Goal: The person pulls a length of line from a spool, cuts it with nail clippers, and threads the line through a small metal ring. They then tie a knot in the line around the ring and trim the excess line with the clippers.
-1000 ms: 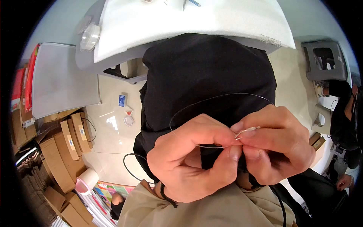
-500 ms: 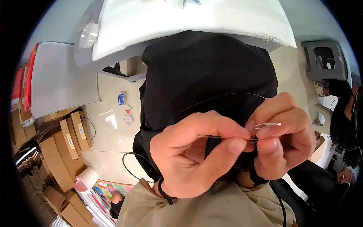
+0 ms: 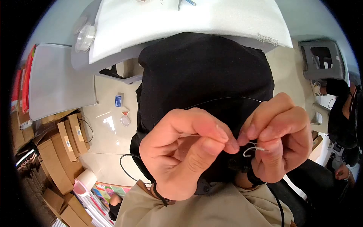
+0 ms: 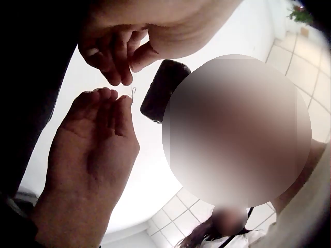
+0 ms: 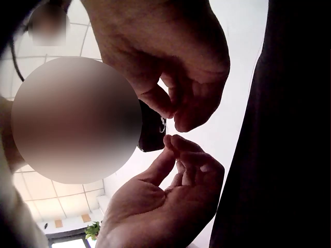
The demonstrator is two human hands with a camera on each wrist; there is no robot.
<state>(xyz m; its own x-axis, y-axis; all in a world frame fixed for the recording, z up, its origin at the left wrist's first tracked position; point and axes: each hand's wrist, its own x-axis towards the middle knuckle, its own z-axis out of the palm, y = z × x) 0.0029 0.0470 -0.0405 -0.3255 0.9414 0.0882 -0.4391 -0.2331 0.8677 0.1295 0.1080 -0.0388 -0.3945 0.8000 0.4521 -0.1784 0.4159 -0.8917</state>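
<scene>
In the head view my left hand (image 3: pixel 187 155) pinches a thin clear line (image 3: pixel 177 134) between thumb and index finger. My right hand (image 3: pixel 281 138) is just to its right, its thumb and index fingertip pinching at a small metal fishing hook (image 3: pixel 249 150). The hook's bend points left, and its shank lies across the thumb. A short stretch of line spans the gap between both hands' fingertips. Behind the hands, a long loop of line (image 3: pixel 223 98) arcs over the black cloth (image 3: pixel 208 68). In the left wrist view the hook (image 4: pixel 133 94) shows as a thin outline by the fingertips.
Ahead stands a table with a white foam top (image 3: pixel 189 19), bearing a blue-handled tool (image 3: pixel 190 2) and a row of small wire pieces (image 3: pixel 267 39) at its edge. A clear spool (image 3: pixel 86 37) sits left. Cardboard boxes (image 3: pixel 55 162) and a grey stool (image 3: pixel 323 60) flank me.
The fingertips of both hands have moved apart, the left hand shifting left. The hook has turned from above the right index finger to below it, its bend now lower.
</scene>
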